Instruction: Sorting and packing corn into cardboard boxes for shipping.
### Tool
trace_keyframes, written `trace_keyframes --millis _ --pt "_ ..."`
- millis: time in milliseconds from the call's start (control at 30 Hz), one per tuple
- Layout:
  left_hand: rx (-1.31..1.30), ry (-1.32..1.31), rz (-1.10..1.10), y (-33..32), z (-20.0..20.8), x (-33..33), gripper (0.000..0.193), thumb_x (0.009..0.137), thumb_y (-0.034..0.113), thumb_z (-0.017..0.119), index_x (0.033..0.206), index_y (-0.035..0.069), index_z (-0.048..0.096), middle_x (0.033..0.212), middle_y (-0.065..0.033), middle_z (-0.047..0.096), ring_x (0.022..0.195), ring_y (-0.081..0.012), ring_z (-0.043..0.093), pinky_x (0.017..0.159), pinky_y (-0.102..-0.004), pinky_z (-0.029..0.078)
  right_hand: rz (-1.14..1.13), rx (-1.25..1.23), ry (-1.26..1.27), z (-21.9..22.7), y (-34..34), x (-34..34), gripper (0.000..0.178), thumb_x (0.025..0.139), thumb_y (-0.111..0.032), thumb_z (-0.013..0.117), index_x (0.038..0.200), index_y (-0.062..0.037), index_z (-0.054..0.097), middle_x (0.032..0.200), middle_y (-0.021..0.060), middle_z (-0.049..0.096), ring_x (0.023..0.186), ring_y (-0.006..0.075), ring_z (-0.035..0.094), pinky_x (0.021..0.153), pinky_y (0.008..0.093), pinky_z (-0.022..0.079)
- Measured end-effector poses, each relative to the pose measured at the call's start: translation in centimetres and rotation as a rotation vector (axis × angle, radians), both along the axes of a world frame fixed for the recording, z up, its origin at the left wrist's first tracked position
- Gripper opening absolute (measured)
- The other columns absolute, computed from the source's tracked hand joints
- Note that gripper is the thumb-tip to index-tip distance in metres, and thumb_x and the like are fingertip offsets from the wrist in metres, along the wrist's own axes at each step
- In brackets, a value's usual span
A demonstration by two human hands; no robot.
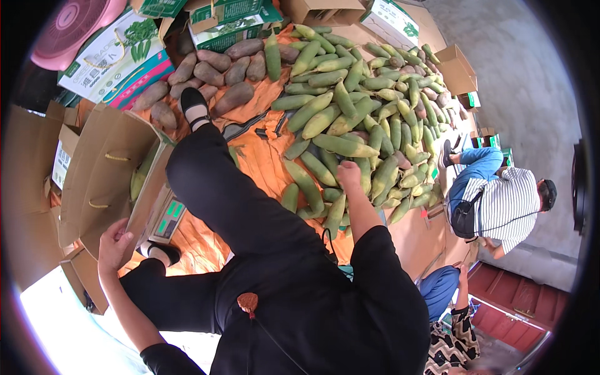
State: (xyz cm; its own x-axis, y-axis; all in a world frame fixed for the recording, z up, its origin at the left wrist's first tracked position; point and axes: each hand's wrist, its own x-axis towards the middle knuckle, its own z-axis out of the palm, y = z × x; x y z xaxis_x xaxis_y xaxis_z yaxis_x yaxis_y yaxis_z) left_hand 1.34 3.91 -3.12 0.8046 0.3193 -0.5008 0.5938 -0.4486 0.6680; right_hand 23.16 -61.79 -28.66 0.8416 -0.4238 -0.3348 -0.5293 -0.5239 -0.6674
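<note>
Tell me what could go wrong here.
The radishes lie in a loose heap, so a knock from the right grip could set some rolling. With the left grip at its edge, the open box could tip if pulled, perhaps jarring the scale beside it. One shoe is close beside the purple roots; a misstep might bruise them.

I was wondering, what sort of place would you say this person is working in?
Probably a produce sorting or packing room: there is a large heap of long pale-green vegetables, an open brown cardboard box, and a scale with a green-lit display near it.
</note>
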Motion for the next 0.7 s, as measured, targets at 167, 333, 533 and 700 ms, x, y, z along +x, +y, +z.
trace_keyframes --millis 167,333,533,700 --pt "0.030 -0.020 0.000 0.6 -0.1 -0.9 0.049 0.076 0.021 0.067 0.119 -0.002 0.059 0.090 -0.0082 0.062 0.083 -0.0153 0.056 0.079 -0.0296 0.047 -0.420 0.020 0.002 2.1 -3.1 2.9 0.063 0.077 -0.015 0.072 0.131 -0.0069 0.041 0.107 0.0103 0.058 0.078 0.0188 0.058 0.053 0.0315 0.045" --pt "0.116 -0.051 -0.008 0.5 0.5 -0.5 0.043 0.079 0.015 0.064 0.118 -0.003 0.059 0.085 -0.0049 0.059 0.079 -0.0124 0.054 0.075 -0.0268 0.046 -0.561 0.341 -0.001 7.2 -1.9 5.0 0.078 0.076 -0.019 0.073 0.141 -0.0175 0.029 0.134 0.0070 0.043 0.114 0.0237 0.045 0.073 0.0433 0.046" --pt "0.091 -0.080 0.147 -0.4 1.6 0.4 0.033 0.086 0.009 0.058 0.117 -0.003 0.059 0.081 -0.0005 0.055 0.074 -0.0090 0.050 0.069 -0.0227 0.042 -0.746 0.432 -0.055 9.3 -1.4 6.0 0.074 0.078 -0.017 0.072 0.140 -0.0152 0.031 0.134 0.0055 0.044 0.116 0.0223 0.046 0.082 0.0413 0.045" --pt "0.183 -0.231 0.143 0.1 2.3 -0.2 0.030 0.089 0.014 0.060 0.116 -0.001 0.060 0.087 -0.0015 0.056 0.078 -0.0093 0.050 0.072 -0.0229 0.042 -0.721 0.598 -0.124 8.3 -0.8 6.3 0.054 0.077 -0.011 0.071 0.127 -0.0134 0.050 0.115 0.0041 0.057 0.105 0.0194 0.053 0.085 0.0382 0.043"
